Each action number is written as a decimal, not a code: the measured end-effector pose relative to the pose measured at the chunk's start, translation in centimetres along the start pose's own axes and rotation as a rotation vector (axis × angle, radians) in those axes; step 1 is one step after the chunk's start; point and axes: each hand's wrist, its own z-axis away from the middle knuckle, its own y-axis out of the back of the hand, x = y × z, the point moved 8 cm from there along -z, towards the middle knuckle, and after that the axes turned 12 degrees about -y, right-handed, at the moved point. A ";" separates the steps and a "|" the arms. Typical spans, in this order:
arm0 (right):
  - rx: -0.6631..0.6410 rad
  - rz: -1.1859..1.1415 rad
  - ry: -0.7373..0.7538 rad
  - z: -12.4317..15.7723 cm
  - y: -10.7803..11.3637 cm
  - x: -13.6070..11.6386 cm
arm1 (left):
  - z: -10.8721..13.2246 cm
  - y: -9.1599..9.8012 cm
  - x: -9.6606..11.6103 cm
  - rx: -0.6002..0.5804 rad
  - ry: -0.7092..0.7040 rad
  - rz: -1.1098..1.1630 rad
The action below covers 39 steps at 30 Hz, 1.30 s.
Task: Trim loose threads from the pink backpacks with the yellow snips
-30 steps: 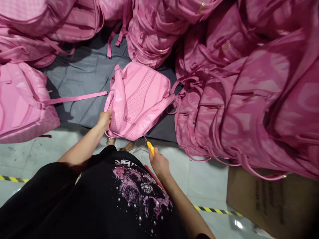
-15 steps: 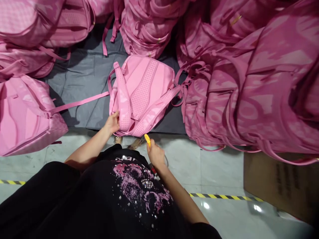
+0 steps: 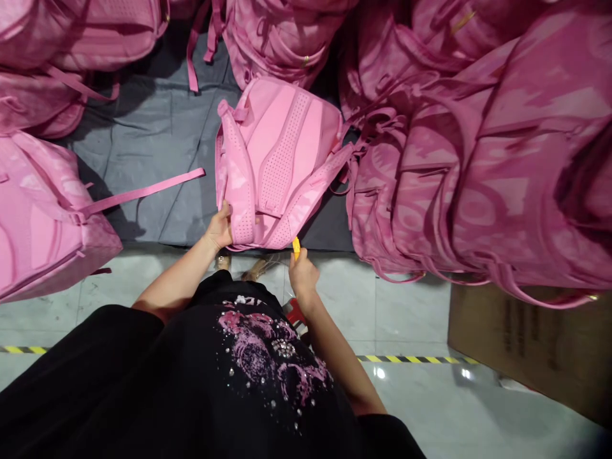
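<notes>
A pink backpack (image 3: 275,159) lies with its padded, perforated back panel upward, its bottom end toward me. At its lower left side my left hand (image 3: 221,226) is closed on the backpack near a shoulder strap (image 3: 239,185); the thumb shows and most fingers are hidden behind the fabric. My right hand (image 3: 303,275) is closed around a small yellow tool (image 3: 296,247), just below the backpack's lower right edge. The tool's upper end reaches that edge; whether it touches cannot be made out, nor its exact kind.
The backpack rests on a dark grey cloth surface (image 3: 143,127). Pink backpacks (image 3: 421,191) crowd the right, another (image 3: 52,217) lies at left, and more (image 3: 282,38) are stacked behind. A cardboard box (image 3: 526,338) stands lower right on the tiled floor (image 3: 401,319), near yellow-black tape (image 3: 415,359).
My right hand has moved right and slightly up with the yellow tool, which now points more upright. The backpack and my left hand appear slightly higher and farther right as the view shifted.
</notes>
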 end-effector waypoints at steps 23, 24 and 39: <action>-0.265 -0.054 0.152 9.4 -4.9 -0.4 | -1.7 -3.7 0.7 -0.006 -0.004 0.067; -0.254 -0.055 0.175 9.0 -4.8 -1.4 | -1.8 -3.9 1.0 -0.016 -0.009 0.035; -0.118 -0.260 -0.063 7.0 -4.2 -2.4 | 0.3 -9.1 -4.7 -0.685 -0.720 -2.197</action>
